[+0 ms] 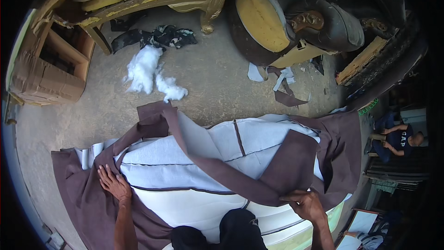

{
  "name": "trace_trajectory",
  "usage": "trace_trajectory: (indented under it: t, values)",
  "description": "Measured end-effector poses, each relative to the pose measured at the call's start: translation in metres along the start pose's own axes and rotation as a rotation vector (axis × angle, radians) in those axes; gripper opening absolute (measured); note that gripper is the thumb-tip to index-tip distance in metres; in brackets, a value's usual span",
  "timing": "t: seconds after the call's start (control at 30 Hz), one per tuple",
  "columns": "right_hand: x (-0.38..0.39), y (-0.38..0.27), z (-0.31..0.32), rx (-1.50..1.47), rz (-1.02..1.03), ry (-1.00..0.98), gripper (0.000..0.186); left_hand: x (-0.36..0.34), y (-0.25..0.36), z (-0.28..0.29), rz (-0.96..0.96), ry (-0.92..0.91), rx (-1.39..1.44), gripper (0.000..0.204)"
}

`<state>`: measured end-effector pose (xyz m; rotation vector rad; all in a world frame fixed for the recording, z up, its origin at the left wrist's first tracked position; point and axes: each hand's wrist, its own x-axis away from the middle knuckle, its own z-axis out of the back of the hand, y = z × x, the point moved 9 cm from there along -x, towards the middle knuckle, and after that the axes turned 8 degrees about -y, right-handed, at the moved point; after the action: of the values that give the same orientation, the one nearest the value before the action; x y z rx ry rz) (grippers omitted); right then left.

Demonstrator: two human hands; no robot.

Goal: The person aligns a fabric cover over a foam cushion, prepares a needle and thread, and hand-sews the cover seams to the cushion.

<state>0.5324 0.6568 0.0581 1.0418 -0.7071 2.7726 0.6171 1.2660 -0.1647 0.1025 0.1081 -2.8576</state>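
Observation:
A large brown upholstery fabric cover [76,183] lies spread before my knees, its pale bluish backing [189,171] showing across the middle with dark seams. My left hand [114,186] rests flat on the brown cloth at the left, fingers spread. At the right, my right hand [306,205] is closed on the edge of a long brown fabric strip [217,173]. That strip loops up from the left and twists, with its pale side turned out near the top. A wide brown flap [292,159] lies just beyond the right hand.
White stuffing [145,69] and dark scraps [173,37] lie on the floor ahead. Beyond stand a worn wooden furniture frame [152,11] and a dark stripped armchair [263,18]. A cardboard box [51,81] is at left; a seated person [397,139] is at far right.

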Motion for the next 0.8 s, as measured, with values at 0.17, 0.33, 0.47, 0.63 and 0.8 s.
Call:
trace_trajectory:
  t: [0.17,0.33,0.47,0.63,0.8]
  values:
    - [0.077,0.115,-0.06,0.119,-0.561,-0.553,0.04,-0.015,0.034,0.086,0.283,-0.047,0.669,0.052]
    - [-0.014,0.086,0.073,-0.008,-0.053,0.506,0.032,-0.008,0.273,0.156,-0.302,-0.053,0.695,0.046]
    - [-0.122,0.14,0.11,0.275,-0.151,0.742,0.042,0.009,0.407,0.093,-0.405,-0.361,0.543,0.047]
    - [-0.21,0.224,0.049,0.336,-0.225,0.715,0.038,0.028,0.415,0.049,-0.377,-0.456,0.327,0.044]
    - [-0.258,0.265,0.031,0.859,-0.07,0.655,0.044,0.019,0.411,0.047,-0.381,-0.529,0.369,0.042]
